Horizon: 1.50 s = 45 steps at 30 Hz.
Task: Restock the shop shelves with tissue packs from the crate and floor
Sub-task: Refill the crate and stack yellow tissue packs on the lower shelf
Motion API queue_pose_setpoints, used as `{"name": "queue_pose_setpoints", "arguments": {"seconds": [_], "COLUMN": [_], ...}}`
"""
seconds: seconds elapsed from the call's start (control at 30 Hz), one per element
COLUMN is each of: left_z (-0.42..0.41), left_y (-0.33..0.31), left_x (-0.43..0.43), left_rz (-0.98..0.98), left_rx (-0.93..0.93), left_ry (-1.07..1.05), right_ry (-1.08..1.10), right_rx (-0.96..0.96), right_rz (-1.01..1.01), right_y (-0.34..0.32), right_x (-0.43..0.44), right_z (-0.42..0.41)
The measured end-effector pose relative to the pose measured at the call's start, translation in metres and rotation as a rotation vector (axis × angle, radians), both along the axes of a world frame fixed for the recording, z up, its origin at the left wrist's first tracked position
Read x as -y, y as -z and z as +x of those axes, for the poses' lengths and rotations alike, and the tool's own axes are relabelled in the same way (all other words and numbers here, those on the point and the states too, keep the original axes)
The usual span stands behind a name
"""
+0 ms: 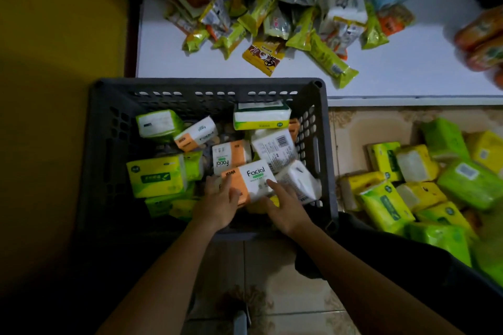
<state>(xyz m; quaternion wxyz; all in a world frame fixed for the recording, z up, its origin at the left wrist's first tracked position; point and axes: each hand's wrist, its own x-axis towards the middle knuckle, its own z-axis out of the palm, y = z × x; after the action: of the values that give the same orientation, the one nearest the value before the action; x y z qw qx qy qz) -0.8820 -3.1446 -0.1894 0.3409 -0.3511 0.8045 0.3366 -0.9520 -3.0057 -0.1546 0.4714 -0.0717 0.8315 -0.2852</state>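
The Facial pack [253, 179] is being pressed between the spread left grip [217, 204] and right grip [285, 207], ideally being lifted level.

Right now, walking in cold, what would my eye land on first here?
Most likely the dark crate at the centre, holding tissue packs, where the left hand and right hand touch an orange-and-white Facial pack. Next come the green and yellow packs heaped on the floor to its right, and the jumble of snack packets on the white shelf above.
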Motion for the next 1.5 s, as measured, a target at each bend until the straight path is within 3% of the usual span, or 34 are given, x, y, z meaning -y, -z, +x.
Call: {"name": "queue_pose_setpoints", "arguments": {"seconds": [0.1, 0.27, 0.57, 0.73, 0.83, 1.07, 1.4, 1.5], "left_z": [-0.002, -0.015, -0.02, -0.007, -0.012, -0.031, -0.05, -0.05], "left_y": [0.004, -0.014, -0.073, -0.079, -0.068, -0.012, 0.046, 0.046], "left_x": [0.005, 0.008, 0.023, 0.019, 0.011, -0.025, -0.022, -0.031], "left_rz": [0.042, 0.224, 0.149, -0.01, 0.074, 0.343, 0.225, 0.271], "left_rx": [-0.038, -0.265, -0.353, -0.362, -0.445, -0.168, 0.087, 0.171], "left_ry": [-0.137, -0.577, -0.635, -0.514, -0.412, -0.248, 0.096, 0.055], "right_ry": [0.143, 0.257, 0.282, 0.185, 0.166, 0.19, 0.201, 0.215], "right_rx": [0.077, 0.139, 0.15, 0.139, 0.174, 0.344, 0.213, 0.197], "right_rz": [-0.055, -0.184, -0.404, -0.28, -0.197, -0.218, -0.129, -0.161], "right_y": [0.001, -0.011, -0.066, -0.056, -0.034, 0.014, 0.047, 0.043], "right_x": [0.009, 0.016, 0.027, 0.022, 0.017, 0.001, -0.01, -0.009], "right_z": [-0.005, -0.006, -0.021, -0.019, -0.013, -0.021, -0.03, -0.028]}}
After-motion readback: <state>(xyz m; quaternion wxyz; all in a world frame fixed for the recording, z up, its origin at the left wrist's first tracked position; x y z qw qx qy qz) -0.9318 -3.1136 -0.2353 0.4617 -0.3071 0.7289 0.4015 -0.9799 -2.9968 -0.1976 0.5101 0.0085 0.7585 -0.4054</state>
